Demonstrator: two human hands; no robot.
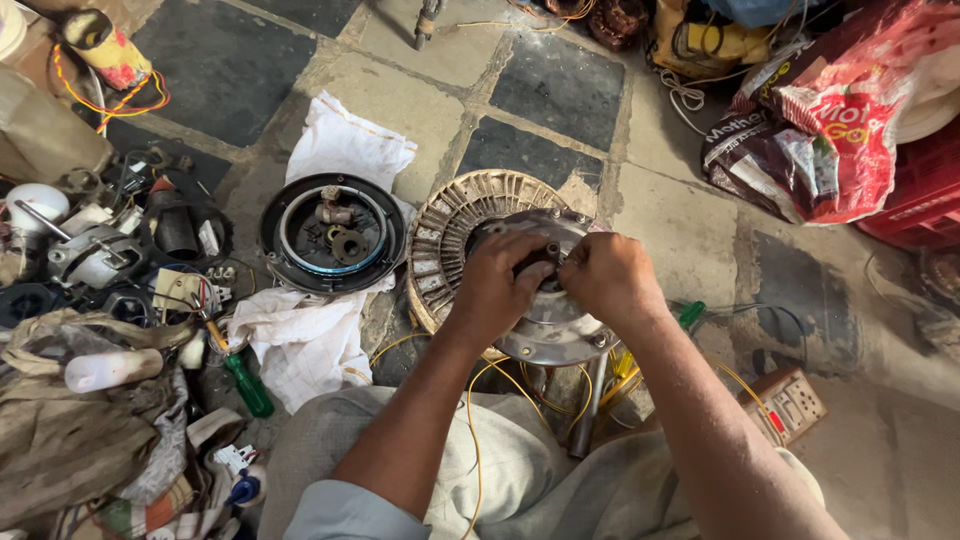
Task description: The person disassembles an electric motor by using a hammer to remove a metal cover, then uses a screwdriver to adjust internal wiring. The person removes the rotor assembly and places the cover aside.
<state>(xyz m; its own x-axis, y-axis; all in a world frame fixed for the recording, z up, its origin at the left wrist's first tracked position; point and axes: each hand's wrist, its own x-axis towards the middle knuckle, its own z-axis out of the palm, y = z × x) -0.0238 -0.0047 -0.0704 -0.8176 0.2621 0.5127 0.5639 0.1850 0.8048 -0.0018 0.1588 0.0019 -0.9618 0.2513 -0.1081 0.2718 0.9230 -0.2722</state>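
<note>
On the stone-tiled floor in front of my knees, a ceiling-fan motor assembly stood under both my hands. My left hand was closed over the centre of the grey metal motor cover, fingers curled down around the dark hub. My right hand gripped the same hub from the other side, knuckles up, so the two hands touched each other over it. Whether any small part sat between my fingertips could not be told. The cover lay on top of the round stator, whose pale winding slots showed along the left arc. A metal rod ran down from under the cover toward my lap, with yellow wires looping around it.

Just left of the stator, a second round black housing lay open side up on a white cloth, with small metal parts inside it. A green-handled screwdriver lay near the lower edge of the cloth. Further left, a heap of motor parts, a white plastic bottle and brown rags covered the floor. To my right, a switchboard with a socket lay on the floor, well apart from the motor. A red printed plastic bag sat at the upper right.
</note>
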